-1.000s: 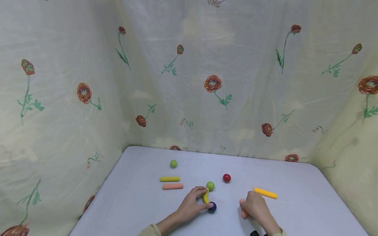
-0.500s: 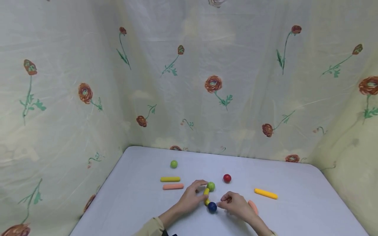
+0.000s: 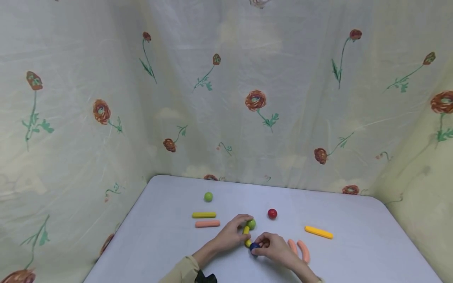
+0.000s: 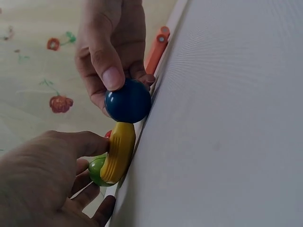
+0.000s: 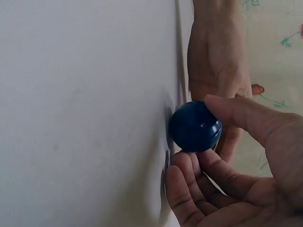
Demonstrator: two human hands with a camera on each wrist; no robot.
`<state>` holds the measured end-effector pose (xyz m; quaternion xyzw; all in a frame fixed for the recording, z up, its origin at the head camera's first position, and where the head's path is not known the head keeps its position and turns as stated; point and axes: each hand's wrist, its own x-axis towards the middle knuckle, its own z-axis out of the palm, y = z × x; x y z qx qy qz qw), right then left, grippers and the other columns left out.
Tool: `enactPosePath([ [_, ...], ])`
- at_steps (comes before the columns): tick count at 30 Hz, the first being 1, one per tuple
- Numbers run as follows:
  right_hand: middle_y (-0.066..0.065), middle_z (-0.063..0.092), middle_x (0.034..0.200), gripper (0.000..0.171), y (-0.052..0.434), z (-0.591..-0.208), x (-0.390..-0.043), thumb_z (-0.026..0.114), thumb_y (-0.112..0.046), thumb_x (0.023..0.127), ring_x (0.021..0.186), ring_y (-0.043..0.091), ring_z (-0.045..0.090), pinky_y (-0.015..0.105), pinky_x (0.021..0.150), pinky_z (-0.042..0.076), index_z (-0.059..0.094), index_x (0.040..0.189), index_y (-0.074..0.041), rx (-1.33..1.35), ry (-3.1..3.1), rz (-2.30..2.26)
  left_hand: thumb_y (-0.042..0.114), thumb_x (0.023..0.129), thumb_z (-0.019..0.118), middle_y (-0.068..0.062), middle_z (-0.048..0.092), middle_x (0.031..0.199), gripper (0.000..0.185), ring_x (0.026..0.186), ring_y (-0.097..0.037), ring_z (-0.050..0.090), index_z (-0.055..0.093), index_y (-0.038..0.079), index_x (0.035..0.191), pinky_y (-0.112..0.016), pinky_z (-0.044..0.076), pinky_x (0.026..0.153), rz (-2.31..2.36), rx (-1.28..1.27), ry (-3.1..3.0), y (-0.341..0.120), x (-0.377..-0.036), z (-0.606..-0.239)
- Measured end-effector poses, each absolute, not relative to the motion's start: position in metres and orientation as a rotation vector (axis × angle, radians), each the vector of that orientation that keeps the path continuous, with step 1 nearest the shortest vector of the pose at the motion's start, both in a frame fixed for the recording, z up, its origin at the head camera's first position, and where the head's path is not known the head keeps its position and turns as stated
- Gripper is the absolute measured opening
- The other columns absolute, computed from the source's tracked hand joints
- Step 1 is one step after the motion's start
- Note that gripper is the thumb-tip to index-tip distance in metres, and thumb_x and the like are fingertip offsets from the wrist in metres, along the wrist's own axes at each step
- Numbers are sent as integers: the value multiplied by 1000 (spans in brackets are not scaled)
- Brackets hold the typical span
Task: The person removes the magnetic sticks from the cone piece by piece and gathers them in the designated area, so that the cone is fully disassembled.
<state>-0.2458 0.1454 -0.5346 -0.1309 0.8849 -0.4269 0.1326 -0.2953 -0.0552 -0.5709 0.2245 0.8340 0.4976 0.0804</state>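
Note:
My left hand [image 3: 230, 236] reaches around a yellow, banana-shaped piece [image 4: 118, 153] and a green ball [image 3: 251, 224]. Its thumb touches the grooved side of the yellow piece, while its fingers are at the green ball. Ball and yellow piece meet end to end. My right hand [image 3: 277, 249] pinches a dark blue ball [image 5: 195, 126] between thumb and fingers. In the left wrist view, the blue ball touches the other end of the yellow piece. Two curved salmon-coloured pieces, one at the right [image 3: 303, 251] and one nearer my right hand [image 3: 292, 246], lie beside that wrist.
A red ball [image 3: 272, 214] and another green ball [image 3: 208, 196] sit farther back on the white table [image 3: 170, 243]. A yellow stick [image 3: 203, 215] and a salmon stick [image 3: 207, 223] lie at left, an orange-yellow stick [image 3: 318, 232] at right. Flowered cloth [image 3: 226, 98] surrounds the table.
My right hand has left the salmon pieces, moved left and taken the blue ball. My left thumb has shifted from the blue ball to the yellow piece.

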Motion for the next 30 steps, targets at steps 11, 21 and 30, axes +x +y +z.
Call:
enactPosePath([
  [11, 1, 65, 89, 30, 153, -531, -250, 76, -17, 79, 79, 14, 56, 19, 65, 47, 66, 104, -4, -538, 2457, -1221, 30, 85, 73, -6, 40, 142, 62, 136, -27, 39, 47, 14, 139, -50, 31, 113, 1446, 453, 2678, -60, -267, -572],
  [21, 1, 66, 90, 25, 156, -531, -252, 73, -15, 81, 80, 14, 57, 18, 66, 48, 68, 103, -4, -592, 2412, -1216, 26, 86, 71, -10, 39, 142, 62, 135, -30, 38, 45, 8, 139, -53, 31, 112, 1462, 438, 2731, -57, -255, -570],
  [30, 1, 67, 92, 25, 161, -534, -258, 72, -17, 81, 81, 12, 58, 18, 68, 49, 67, 103, -6, -588, 2363, -1236, 27, 86, 72, -8, 41, 142, 64, 132, -29, 40, 45, 10, 141, -53, 32, 110, 1442, 439, 2742, -55, -255, -570],
])
